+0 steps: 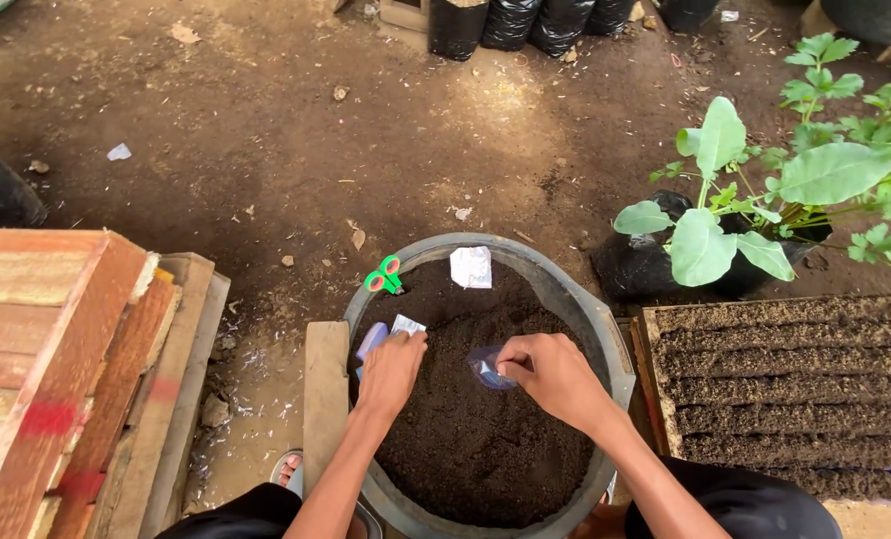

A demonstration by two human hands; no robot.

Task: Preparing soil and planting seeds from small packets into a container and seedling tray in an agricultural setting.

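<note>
A round grey tub [575, 299] full of dark soil sits in front of me. My left hand [392, 371] rests on the soil at the tub's left side, fingers on a small white-and-blue packet [403, 325] beside a pale blue object [369, 342]. My right hand [550, 371] pinches a small clear plastic bag [486, 366] just above the soil near the middle. Another white packet [471, 268] lies at the tub's far rim. Green-handled scissors [384, 275] hang on the rim at the upper left.
Red-brown wooden crates [56, 359] stand at the left. A wooden plank [324, 389] lies beside the tub. A seed tray of furrowed soil [795, 379] is at the right, with a leafy plant in a black bag [705, 230] behind it. Black grow bags [510, 22] line the far dirt ground.
</note>
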